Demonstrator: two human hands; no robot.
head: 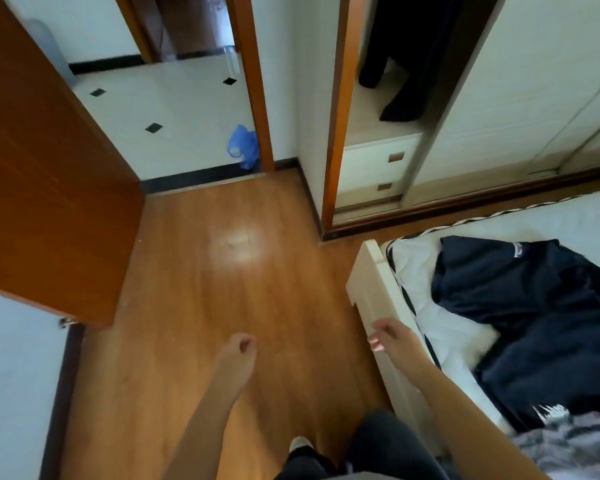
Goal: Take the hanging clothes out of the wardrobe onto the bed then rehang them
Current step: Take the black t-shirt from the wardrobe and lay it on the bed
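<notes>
Head-worn wide-angle view, steeply downward over floor (222,306), wardrobe (499,116) ahead, bed (373,271) corner at right.

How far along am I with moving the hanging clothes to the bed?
Partly done: dark clothes already lie on the bed. Nothing in hand: left hand and right hand are empty. Dark garments still hang in the wardrobe; rehanging remains.
</notes>
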